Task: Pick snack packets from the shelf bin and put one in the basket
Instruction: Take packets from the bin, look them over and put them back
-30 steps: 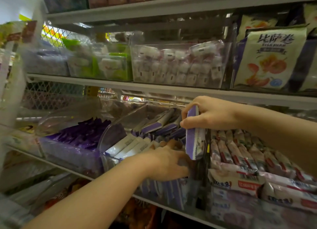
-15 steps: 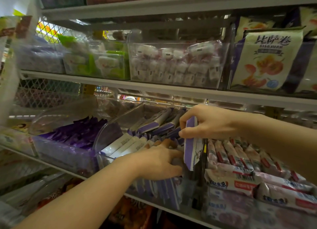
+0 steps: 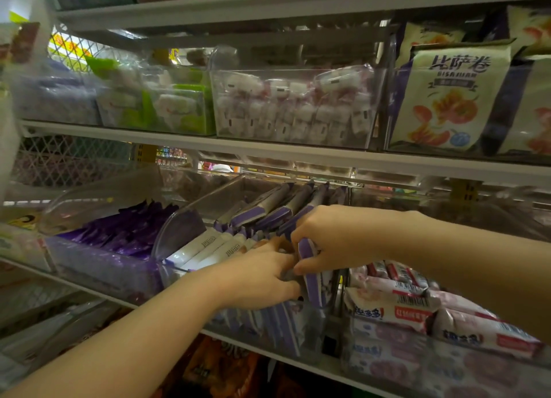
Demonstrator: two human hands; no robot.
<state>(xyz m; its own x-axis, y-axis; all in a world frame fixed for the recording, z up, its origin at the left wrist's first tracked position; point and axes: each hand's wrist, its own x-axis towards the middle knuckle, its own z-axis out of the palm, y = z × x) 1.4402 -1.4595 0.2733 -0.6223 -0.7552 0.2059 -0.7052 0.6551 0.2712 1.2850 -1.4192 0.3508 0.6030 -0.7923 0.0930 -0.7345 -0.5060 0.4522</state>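
**Item:** snack packet, purple-edged, standing on edge at the right end of the clear shelf bin, just beside its row of like packets.

**Held by:** your right hand, fingers curled and pinching its upper end.

**Left hand****:** fingers bent down among the packets just beside it. Whether they grip one cannot be told.

**Step:** picking, by my reading. The basket is out of view.

**Next:** lift the packet clear of the bin's wall, free your left hand, then carry one packet to the basket.
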